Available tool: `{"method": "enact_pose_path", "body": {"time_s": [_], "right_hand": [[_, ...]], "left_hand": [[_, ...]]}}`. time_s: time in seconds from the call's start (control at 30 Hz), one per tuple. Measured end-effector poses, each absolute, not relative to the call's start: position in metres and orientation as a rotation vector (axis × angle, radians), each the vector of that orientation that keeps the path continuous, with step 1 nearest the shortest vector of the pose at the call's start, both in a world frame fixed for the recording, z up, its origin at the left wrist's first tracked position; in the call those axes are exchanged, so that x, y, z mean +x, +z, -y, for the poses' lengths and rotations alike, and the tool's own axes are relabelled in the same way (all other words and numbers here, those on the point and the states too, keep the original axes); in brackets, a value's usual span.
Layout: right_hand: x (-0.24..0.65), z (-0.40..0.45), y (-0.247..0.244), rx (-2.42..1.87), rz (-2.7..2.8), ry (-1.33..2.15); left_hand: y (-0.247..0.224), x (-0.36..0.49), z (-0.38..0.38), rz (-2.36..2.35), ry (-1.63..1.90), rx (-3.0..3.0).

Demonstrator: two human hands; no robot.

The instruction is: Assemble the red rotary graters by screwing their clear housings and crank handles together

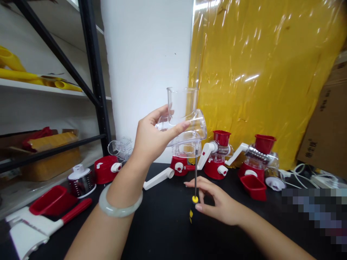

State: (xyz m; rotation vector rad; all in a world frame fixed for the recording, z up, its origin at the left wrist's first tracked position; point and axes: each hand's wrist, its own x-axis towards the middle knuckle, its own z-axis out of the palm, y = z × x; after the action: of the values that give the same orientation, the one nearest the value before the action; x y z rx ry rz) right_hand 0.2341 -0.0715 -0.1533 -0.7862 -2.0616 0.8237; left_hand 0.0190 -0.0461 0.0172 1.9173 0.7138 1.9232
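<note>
My left hand (151, 139) is closed around a clear plastic grater housing (183, 103), raised above the black table with its feed tube upward. The thumb lies across the front of its body; some fingers are hidden behind it. A screwdriver (192, 213) with a black and yellow handle stands nearly vertical beneath, its handle down and its shaft reaching up to the housing's base. The tip is hard to make out through the plastic. With thumb and fingers loosely about the screwdriver, my right hand (221, 204) touches it near the handle's top.
Behind stand hand-crank graters with red bases (215, 169) and a red base (105, 169). A white crank (159, 178) lies mid-table. At left are a drum grater (81, 180), a red hopper (51, 200) and a white part with a red handle (77, 211). Cables (300, 173) lie at right.
</note>
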Motion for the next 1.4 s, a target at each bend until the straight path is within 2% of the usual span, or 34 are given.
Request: {"method": "enact_pose_path", "body": {"time_s": [0.47,0.63,0.83,1.0,1.2,1.4], "right_hand": [[0.237,0.071,-0.147,-0.799,2.123,0.837],[0.236,0.068,-0.153,-0.842,1.989,0.848],[0.237,0.073,-0.146,-0.848,2.14,0.868],[0.237,0.067,-0.152,-0.847,2.012,0.9],[0.24,0.073,-0.144,-0.832,2.169,0.905],[0.236,0.068,-0.153,-0.889,2.016,0.949]], "left_hand": [[0.017,0.019,0.045,-0.721,1.927,1.918],[0.017,0.018,0.045,-0.709,1.923,1.922],[0.017,0.018,0.045,-0.721,1.929,1.918],[0.017,0.018,0.046,-0.721,1.92,1.922],[0.017,0.018,0.045,-0.715,1.927,1.923],[0.017,0.018,0.046,-0.705,1.923,1.929]]}}
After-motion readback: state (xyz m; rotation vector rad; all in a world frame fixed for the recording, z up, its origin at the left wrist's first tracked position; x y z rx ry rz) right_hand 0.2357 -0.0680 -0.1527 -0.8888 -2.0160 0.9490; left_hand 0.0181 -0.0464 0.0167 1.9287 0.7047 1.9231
